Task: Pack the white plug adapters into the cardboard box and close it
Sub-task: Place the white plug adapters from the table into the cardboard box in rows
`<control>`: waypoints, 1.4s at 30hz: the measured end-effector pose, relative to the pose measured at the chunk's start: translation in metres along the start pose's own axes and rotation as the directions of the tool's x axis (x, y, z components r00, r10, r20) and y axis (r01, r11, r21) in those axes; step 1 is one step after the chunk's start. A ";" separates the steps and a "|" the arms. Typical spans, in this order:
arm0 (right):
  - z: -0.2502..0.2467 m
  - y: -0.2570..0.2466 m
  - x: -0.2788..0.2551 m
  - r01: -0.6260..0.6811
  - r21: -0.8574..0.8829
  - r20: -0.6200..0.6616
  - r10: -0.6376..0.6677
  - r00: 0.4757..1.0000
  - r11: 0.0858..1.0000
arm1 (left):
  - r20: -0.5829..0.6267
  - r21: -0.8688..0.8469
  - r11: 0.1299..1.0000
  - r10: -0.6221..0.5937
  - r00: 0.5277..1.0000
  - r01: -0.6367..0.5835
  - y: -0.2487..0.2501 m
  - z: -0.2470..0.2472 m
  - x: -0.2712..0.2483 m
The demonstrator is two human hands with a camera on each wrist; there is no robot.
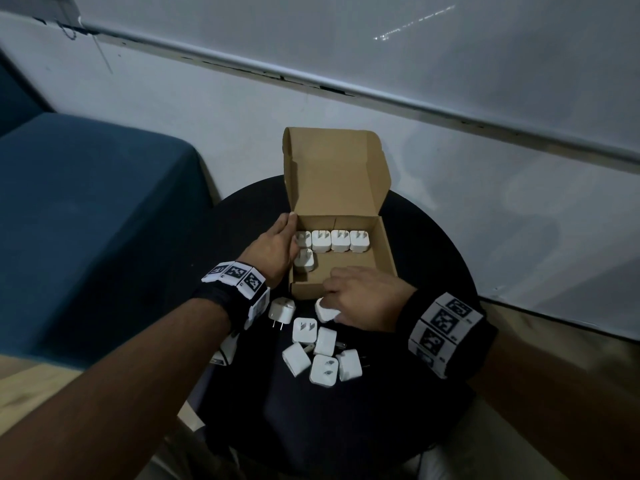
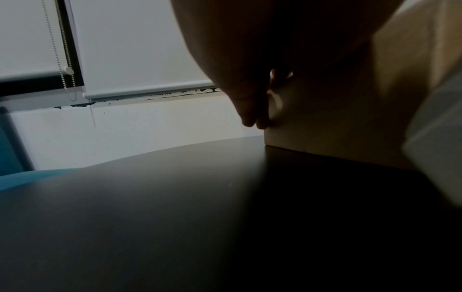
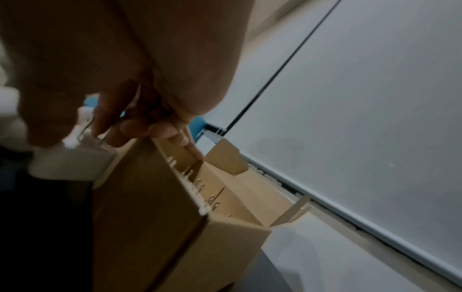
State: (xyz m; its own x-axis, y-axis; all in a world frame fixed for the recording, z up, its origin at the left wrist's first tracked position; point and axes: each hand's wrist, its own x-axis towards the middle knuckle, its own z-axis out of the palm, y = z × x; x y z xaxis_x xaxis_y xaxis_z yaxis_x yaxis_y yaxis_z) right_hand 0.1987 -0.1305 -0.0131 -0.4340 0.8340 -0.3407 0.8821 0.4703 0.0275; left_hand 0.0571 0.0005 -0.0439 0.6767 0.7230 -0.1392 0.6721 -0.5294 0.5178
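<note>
Roughly a third done, I judge: five white plug adapters (image 1: pixel 323 245) stand prongs-up in the cardboard box (image 1: pixel 386 252) (four along the back, one in front), lid upright and unclosed. Seven or so lie loose on the black table (image 1: pixel 433 244). The left hand (image 1: pixel 273 247) rests flat against the box's left wall; the right hand (image 1: pixel 363 299) pinches another adapter (image 1: pixel 325 311) just outside the front wall.

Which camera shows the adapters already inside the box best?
The head view: five packed adapters lie in the open cardboard box, prongs up. The right wrist view shows only blurred prongs past the box wall; the left wrist view shows none.
</note>
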 end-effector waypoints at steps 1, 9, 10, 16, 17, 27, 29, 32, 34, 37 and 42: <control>-0.004 0.003 -0.004 -0.019 0.049 -0.017 0.019 1.000 0.999 | 0.004 0.002 1.000 -0.002 1.000 0.002 0.000 0.000 0.000; -0.030 0.035 -0.005 -0.271 0.467 -0.292 0.436 0.851 0.842 | 0.011 -0.005 1.000 -0.006 1.000 0.006 0.001 -0.001 0.002; -0.029 0.039 0.003 -0.332 0.471 -0.266 0.490 0.830 0.817 | 0.012 -0.002 1.000 -0.009 1.000 0.009 0.001 -0.001 0.001; -0.023 0.042 0.046 -0.513 0.325 -0.011 0.545 0.838 0.795 | 0.013 0.004 1.000 -0.009 1.000 0.009 0.002 -0.002 -0.001; -0.021 0.042 0.050 -0.523 0.299 0.011 0.545 0.839 0.798 | 0.010 0.002 1.000 -0.003 1.000 0.003 0.002 -0.002 -0.001; -0.017 0.047 0.045 -0.474 0.336 -0.021 0.510 0.860 0.814 | 0.025 -0.017 1.000 0.014 1.000 -0.013 0.004 -0.006 -0.002; -0.017 0.047 0.042 -0.437 0.275 -0.058 0.469 0.882 0.856 | 0.026 -0.025 1.000 0.013 1.000 -0.013 0.003 -0.005 -0.002; -0.015 0.046 0.042 -0.412 0.283 -0.021 0.435 0.900 0.866 | 0.017 -0.025 1.000 0.012 1.000 -0.012 0.003 -0.004 -0.002; -0.012 0.046 0.044 -0.415 0.299 -0.006 0.436 0.900 0.860 | 0.017 -0.018 1.000 0.009 1.000 -0.008 0.003 -0.004 -0.002; -0.009 0.045 0.048 -0.422 0.314 -0.007 0.447 0.895 0.850 | 0.017 -0.009 1.000 0.014 1.000 -0.014 0.003 -0.003 -0.001; -0.007 0.046 0.052 -0.442 0.312 0.009 0.463 0.886 0.841 | 0.009 0.003 1.000 0.007 1.000 -0.007 0.001 -0.001 0.001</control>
State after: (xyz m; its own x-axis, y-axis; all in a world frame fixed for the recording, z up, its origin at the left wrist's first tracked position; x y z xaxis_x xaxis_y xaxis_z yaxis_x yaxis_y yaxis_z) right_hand 0.2151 -0.0640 -0.0224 0.0253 0.9542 -0.2980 0.9908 -0.0636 -0.1195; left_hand 0.0582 0.0011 -0.0424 0.6839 0.7155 -0.1429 0.6683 -0.5357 0.5162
